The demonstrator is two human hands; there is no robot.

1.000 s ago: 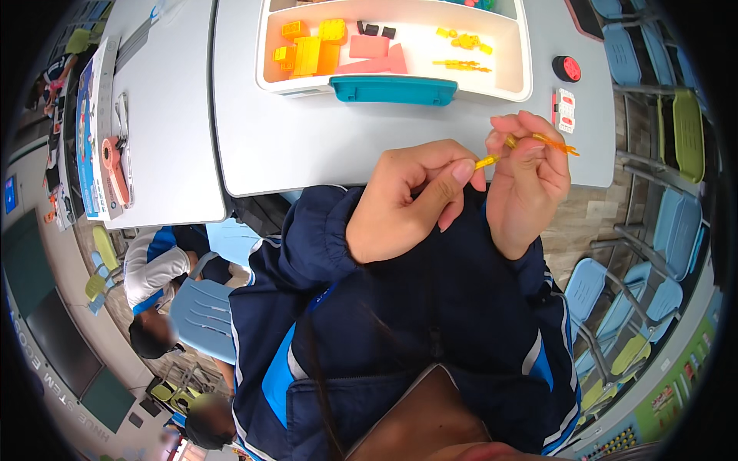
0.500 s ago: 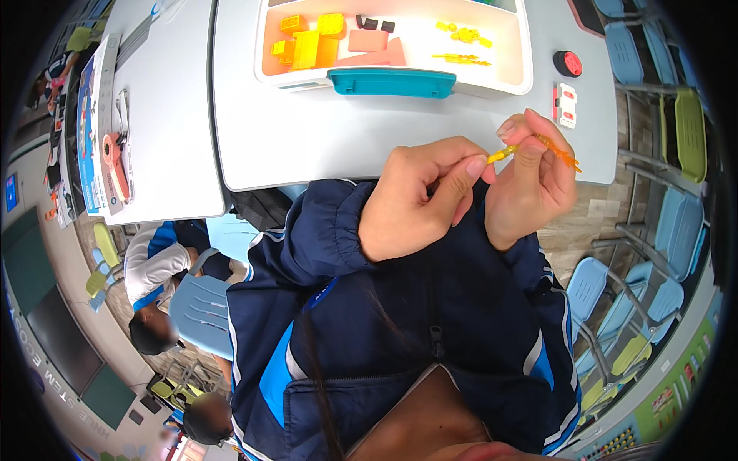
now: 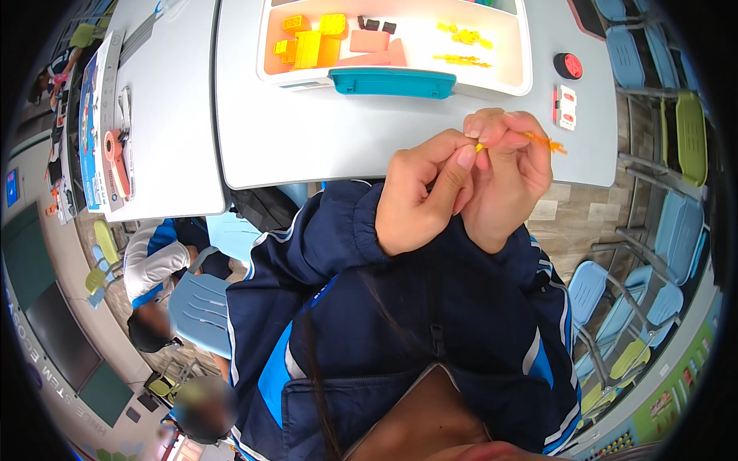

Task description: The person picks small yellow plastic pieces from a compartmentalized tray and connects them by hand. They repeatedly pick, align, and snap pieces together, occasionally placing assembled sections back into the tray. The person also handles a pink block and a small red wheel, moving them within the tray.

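Observation:
My left hand (image 3: 421,196) pinches a small yellow toy brick piece (image 3: 480,147) between thumb and index finger. My right hand (image 3: 509,180) is closed against the same piece from the other side, so the fingers of both hands nearly meet. Out past the right fingers sticks a translucent orange flame-shaped piece (image 3: 551,144); its inner end is hidden in the hand. Whether the yellow and orange parts are joined cannot be seen. Both hands are held up in front of my chest, by the table's near edge.
Beyond my hands stands a white box (image 3: 492,86) with a teal latch (image 3: 393,83), holding yellow bricks (image 3: 307,48), coral bricks (image 3: 370,41) and small black pieces. A red-and-black wheel (image 3: 568,66) and a white block (image 3: 565,107) lie right. A pink handheld fan (image 3: 116,165) lies left.
Both hands have come closer together, the right one moving left. Less of the yellow piece shows between the fingers, and the orange piece has shifted left with the right hand.

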